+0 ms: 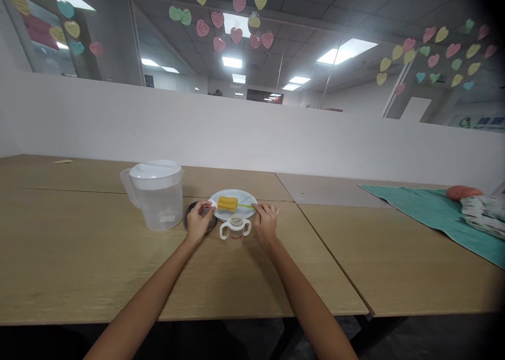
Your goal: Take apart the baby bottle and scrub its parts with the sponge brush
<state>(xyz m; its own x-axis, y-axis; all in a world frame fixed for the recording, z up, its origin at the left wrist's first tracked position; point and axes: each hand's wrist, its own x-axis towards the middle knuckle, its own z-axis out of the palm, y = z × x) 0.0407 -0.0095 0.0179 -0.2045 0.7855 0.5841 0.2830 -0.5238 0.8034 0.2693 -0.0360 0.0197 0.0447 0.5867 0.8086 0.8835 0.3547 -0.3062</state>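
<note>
My right hand [266, 220] is closed round the thin green handle of a bottle brush [228, 203] with a yellow sponge head. The brush lies level, its head pointing left above a pale plate [246, 196]. My left hand [199, 220] pinches a small white piece [213, 204] close to the sponge's left end; its kind is hard to make out, and I cannot tell whether the two touch. Between my hands a clear baby bottle [235, 235] with two white handles stands upright with its mouth uncovered. Partly behind my left hand is a dark round dish [186, 221].
Left of my hands stands a translucent lidded pitcher [162, 205]. A green cloth [418, 207] lies at the right, with an orange item [463, 192] and a patterned cloth [483, 212] on it. A white wall [244, 139] rises behind the wooden table [98, 265].
</note>
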